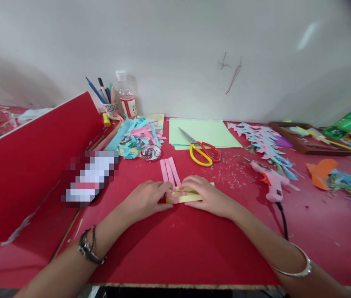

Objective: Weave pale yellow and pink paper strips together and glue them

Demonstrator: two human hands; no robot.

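Pink paper strips (pixel 169 170) stand up from a small weave, crossed by pale yellow paper strips (pixel 190 199) on the red tabletop. At the weave's left end, my left hand (pixel 146 199) has thumb and fingers closed on the paper. From the right, my right hand (pixel 208 198) grips the yellow strips, its fingertips over the crossing and its thumb below. My fingers cover part of the weave. Just beyond lie scissors (pixel 197 147) with one yellow and one red handle, blades partly over light green paper sheets (pixel 215 131).
A pink glue gun (pixel 273 182) with a black cord lies right, near a fringed paper strand (pixel 263 142). Cut paper strips (pixel 139 131) are heaped back left, by a bottle (pixel 127 101) and pen cup (pixel 111 107). A red board (pixel 39 165) leans left beside a blurred phone (pixel 91 178).
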